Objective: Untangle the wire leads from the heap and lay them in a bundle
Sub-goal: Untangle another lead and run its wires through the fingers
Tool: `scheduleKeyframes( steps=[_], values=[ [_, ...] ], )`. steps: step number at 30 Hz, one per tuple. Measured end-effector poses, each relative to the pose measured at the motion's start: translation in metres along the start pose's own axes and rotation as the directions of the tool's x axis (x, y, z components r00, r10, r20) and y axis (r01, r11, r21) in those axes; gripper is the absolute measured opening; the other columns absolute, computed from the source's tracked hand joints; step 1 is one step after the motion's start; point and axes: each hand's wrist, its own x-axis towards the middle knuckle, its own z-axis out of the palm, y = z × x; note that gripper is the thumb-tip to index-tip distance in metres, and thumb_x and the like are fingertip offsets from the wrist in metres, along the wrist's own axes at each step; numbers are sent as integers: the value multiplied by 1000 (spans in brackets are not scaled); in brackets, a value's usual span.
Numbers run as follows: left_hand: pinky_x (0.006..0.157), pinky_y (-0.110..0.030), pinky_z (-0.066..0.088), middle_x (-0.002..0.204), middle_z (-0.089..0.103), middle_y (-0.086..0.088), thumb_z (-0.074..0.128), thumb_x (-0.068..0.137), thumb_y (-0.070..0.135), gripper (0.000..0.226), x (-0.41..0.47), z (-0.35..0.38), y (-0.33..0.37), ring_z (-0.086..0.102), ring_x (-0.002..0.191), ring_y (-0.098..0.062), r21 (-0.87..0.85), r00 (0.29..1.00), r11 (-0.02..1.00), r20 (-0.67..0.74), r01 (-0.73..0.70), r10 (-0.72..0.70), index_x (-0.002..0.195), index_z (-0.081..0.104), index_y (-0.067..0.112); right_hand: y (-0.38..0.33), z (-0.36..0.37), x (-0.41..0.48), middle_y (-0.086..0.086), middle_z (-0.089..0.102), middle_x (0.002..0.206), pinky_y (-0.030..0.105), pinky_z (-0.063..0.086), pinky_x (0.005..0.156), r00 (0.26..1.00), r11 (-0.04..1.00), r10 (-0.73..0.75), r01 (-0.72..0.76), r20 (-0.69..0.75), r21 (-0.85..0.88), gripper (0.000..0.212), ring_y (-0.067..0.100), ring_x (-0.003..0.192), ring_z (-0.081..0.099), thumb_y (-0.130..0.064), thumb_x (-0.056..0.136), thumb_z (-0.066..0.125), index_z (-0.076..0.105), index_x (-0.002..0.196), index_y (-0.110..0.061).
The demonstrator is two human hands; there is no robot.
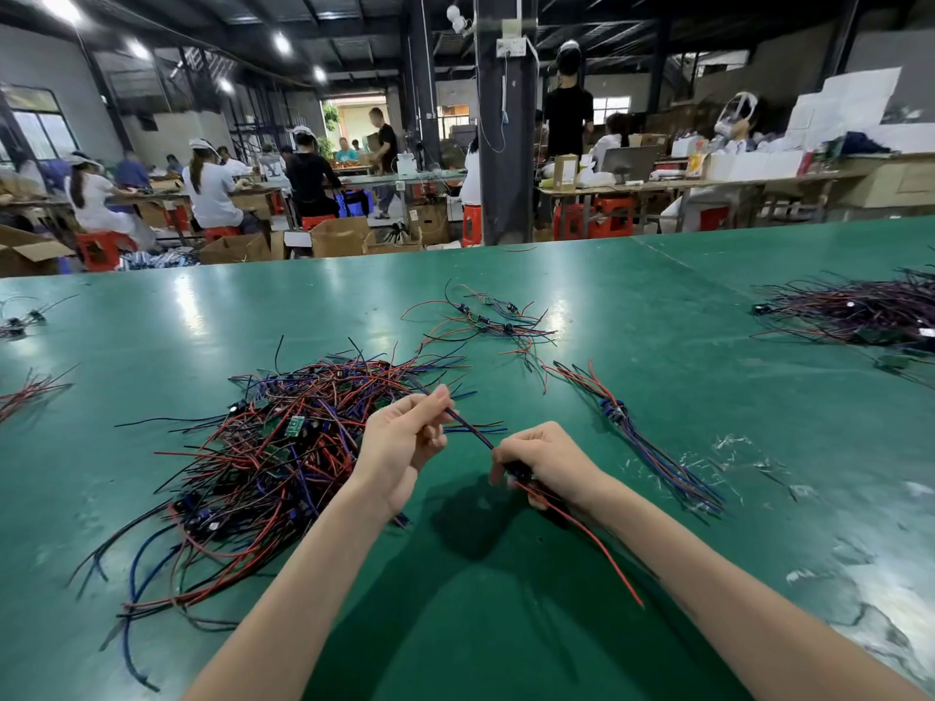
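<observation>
One lead [473, 431], thin and limp in red, black and blue sheathing, was held above the glossy green desk [657, 306] between both grips: pinched by the left hand [405, 437], its dark component end clasped in the right hand [544, 462]. Only a small bundle [642, 437] had been laid rightward; a large tangled heap [283, 447] lay leftward, so most work was judged undone.

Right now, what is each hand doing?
Left hand: pinching the wire lead.
Right hand: gripping the same lead lower down.
</observation>
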Motion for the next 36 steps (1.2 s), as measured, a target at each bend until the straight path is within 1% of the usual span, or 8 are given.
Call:
scheduleKeyframes(
  steps=[3, 5, 8, 12, 16, 26, 31, 36],
  values=[
    [43, -14, 41, 51, 59, 3, 67, 84, 12, 14, 4, -6, 4, 41, 40, -3, -16, 991, 999, -126, -52, 49, 72, 62, 7, 1, 2, -1, 7, 50, 48, 16, 29, 35, 1000, 1000, -9, 10, 17, -22, 26, 12, 30, 34, -12, 81, 58, 70, 58, -8],
    [41, -14, 40, 48, 57, 4, 66, 85, 10, 14, 6, -9, 7, 40, 39, -2, -24, 984, 997, -162, -74, 70, 73, 61, 6, 1, 2, -2, 6, 50, 47, 15, 29, 35, 1000, 999, -17, 17, 25, -33, 27, 10, 30, 35, -13, 81, 59, 70, 57, -9],
    [41, -15, 40, 47, 56, 4, 65, 85, 9, 15, 5, -10, 8, 40, 39, -3, -61, 991, 996, -120, -63, 55, 71, 60, 6, 0, 1, -2, 7, 51, 50, 16, 30, 36, 999, 999, -20, 21, 30, -37, 26, 11, 31, 35, -13, 81, 58, 71, 59, -9],
    [41, -16, 42, 53, 59, 0, 65, 86, 12, 21, 6, -9, 9, 43, 40, -4, -131, 996, 991, -86, -20, 8, 65, 68, 8, 0, 1, -2, 11, 52, 53, 17, 31, 35, 999, 999, -22, 23, 29, -26, 26, 12, 31, 36, -14, 81, 58, 71, 60, -9],
    [42, -15, 40, 56, 62, 0, 65, 87, 16, 15, 8, -12, 7, 43, 41, -3, -82, 989, 996, -144, -23, 11, 79, 66, 3, 1, 3, -3, 8, 53, 52, 18, 32, 38, 999, 998, -32, 34, 33, -57, 25, 11, 34, 37, -16, 81, 59, 72, 62, -7],
    [43, -15, 43, 60, 65, 4, 65, 88, 17, 18, 12, -18, 5, 44, 45, -3, 37, 970, 992, -211, -117, 122, 75, 68, 5, 3, 3, -2, 5, 52, 49, 17, 32, 37, 999, 998, -26, 28, 46, -60, 26, 11, 33, 43, -16, 80, 59, 71, 58, -11],
    [42, -16, 43, 58, 64, 0, 63, 87, 14, 23, 13, -19, 6, 45, 43, -3, -66, 985, 995, -160, -73, 62, 68, 73, 6, 2, 3, -3, 3, 52, 49, 17, 33, 37, 999, 999, -20, 22, 51, -48, 26, 11, 33, 43, -17, 80, 59, 71, 58, -12],
    [42, -16, 42, 57, 62, 1, 65, 84, 15, 17, 12, -22, 7, 44, 44, -3, -75, 987, 995, -148, -72, 60, 76, 72, 3, 2, 3, -4, 5, 54, 51, 18, 33, 37, 998, 998, -25, 27, 57, -49, 26, 12, 34, 40, -19, 80, 60, 72, 58, -12]
  ],
)
